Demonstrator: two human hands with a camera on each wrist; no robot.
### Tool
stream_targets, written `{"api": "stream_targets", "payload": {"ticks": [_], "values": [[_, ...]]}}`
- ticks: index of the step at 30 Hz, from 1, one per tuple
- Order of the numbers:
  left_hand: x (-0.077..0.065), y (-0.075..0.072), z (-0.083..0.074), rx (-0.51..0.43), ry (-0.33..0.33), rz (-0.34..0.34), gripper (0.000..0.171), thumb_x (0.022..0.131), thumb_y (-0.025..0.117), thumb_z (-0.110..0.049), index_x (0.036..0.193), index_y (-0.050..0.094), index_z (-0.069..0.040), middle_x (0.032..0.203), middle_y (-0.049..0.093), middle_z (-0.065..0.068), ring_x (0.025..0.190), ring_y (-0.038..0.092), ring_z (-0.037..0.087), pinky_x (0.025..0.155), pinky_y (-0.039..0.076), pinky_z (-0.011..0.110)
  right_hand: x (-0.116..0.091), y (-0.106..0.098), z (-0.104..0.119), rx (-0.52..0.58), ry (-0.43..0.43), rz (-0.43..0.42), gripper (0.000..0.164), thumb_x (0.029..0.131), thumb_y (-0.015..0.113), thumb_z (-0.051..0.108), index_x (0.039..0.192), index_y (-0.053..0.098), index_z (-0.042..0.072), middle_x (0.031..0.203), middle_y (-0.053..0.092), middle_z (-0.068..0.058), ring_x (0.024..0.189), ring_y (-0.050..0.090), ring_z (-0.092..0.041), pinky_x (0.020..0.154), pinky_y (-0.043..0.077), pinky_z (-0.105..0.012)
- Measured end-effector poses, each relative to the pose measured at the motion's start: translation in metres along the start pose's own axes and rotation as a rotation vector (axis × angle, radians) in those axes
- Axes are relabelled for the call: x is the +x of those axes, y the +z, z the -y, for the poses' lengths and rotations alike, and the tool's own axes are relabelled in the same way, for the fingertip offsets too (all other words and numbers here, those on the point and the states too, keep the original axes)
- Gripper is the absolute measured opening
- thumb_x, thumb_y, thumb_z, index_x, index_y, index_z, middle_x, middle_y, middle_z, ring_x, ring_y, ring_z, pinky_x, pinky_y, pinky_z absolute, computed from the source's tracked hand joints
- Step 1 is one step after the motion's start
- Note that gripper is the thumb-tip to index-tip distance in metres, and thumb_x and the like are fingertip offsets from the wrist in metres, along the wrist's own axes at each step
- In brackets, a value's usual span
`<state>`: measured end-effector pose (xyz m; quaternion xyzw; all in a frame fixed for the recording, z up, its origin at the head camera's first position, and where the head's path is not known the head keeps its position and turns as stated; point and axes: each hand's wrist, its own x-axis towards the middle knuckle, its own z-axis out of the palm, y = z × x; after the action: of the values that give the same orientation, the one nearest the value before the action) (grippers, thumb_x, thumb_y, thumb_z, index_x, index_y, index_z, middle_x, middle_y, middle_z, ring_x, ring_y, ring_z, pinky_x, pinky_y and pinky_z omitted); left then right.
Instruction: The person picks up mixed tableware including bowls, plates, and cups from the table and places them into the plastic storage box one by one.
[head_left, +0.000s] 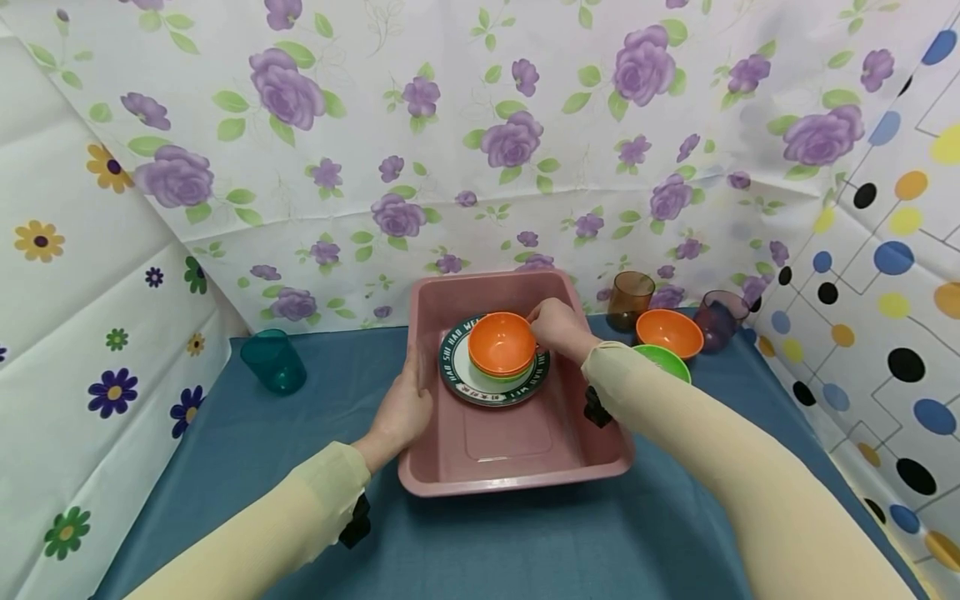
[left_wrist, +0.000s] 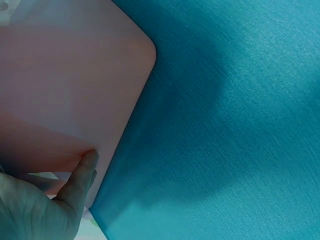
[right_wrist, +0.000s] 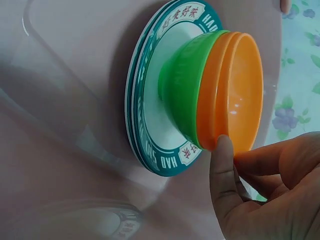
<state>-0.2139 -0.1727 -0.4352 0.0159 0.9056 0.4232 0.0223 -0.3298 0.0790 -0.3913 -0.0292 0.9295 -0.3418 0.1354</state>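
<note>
A pink plastic basin [head_left: 510, 482] sits on the blue cloth. Inside it, white plates with dark green lettered rims [head_left: 459, 385] lie stacked. On them stands a nest of bowls: orange bowls [right_wrist: 245, 95] on top, a green bowl [right_wrist: 182, 82] underneath. My right hand [head_left: 561, 329] pinches the right side of the orange rim, thumb outside and fingers over the edge. At the basin's left side, my left hand [head_left: 401, 410] grips the rim; in the left wrist view its thumb [left_wrist: 82, 175] presses on the pink wall, the other fingers mostly hidden.
To the left, a teal cup [head_left: 274, 362] leans over on the cloth. Right of the basin are a brown cup [head_left: 630, 302], another orange bowl [head_left: 670, 333], a green bowl [head_left: 666, 362] partly behind the right sleeve, and a purple cup [head_left: 718, 321]. A flowered sheet [head_left: 450, 150] hangs behind.
</note>
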Motion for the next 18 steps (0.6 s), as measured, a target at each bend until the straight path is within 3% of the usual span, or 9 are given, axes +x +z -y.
{"api": "stream_targets", "payload": {"ticks": [6,11,13,16,18], "values": [[0.000,0.000,0.000,0.000,0.011,0.000,0.084,0.100,0.043,0.003,0.165,-0.008,-0.013,0.160,0.033,0.026,0.136,0.048,0.039,0.095,0.051,0.052,0.003,0.001,-0.001,-0.048,0.021,0.029,0.030,0.094,0.056,-0.001,0.120,0.072,-0.003,0.094,0.068,-0.015,0.070,0.065,-0.024,0.063,0.057,-0.029],[0.000,0.001,0.001,-0.013,0.019,0.010,0.084,0.099,0.042,0.003,0.164,-0.008,-0.012,0.161,0.030,0.026,0.141,0.042,0.039,0.100,0.048,0.054,0.001,-0.001,-0.003,-0.073,-0.003,0.046,0.028,0.096,0.052,0.003,0.116,0.071,-0.004,0.067,0.050,-0.005,0.053,0.049,-0.017,0.053,0.045,-0.026],[0.000,0.001,0.002,-0.008,0.018,0.011,0.084,0.099,0.043,0.003,0.164,-0.009,-0.013,0.160,0.031,0.027,0.141,0.042,0.040,0.102,0.047,0.055,-0.002,-0.003,-0.004,-0.086,-0.029,0.037,0.025,0.098,0.052,0.007,0.112,0.070,-0.003,0.064,0.044,-0.004,0.052,0.045,-0.017,0.055,0.043,-0.028],[0.000,0.000,0.003,0.007,0.017,0.007,0.084,0.099,0.043,0.002,0.164,-0.008,-0.012,0.158,0.033,0.030,0.140,0.042,0.041,0.103,0.046,0.055,-0.008,-0.006,-0.004,-0.115,-0.086,-0.002,0.026,0.100,0.054,0.013,0.116,0.067,-0.003,0.076,0.055,-0.007,0.065,0.051,-0.020,0.068,0.051,-0.031],[0.000,0.000,0.003,0.021,0.015,0.004,0.084,0.099,0.043,0.001,0.164,-0.008,-0.012,0.157,0.034,0.031,0.140,0.042,0.041,0.104,0.045,0.055,-0.013,-0.009,-0.004,-0.136,-0.130,-0.027,0.031,0.102,0.056,0.017,0.124,0.064,-0.003,0.096,0.064,-0.012,0.080,0.058,-0.024,0.083,0.055,-0.037]]}}
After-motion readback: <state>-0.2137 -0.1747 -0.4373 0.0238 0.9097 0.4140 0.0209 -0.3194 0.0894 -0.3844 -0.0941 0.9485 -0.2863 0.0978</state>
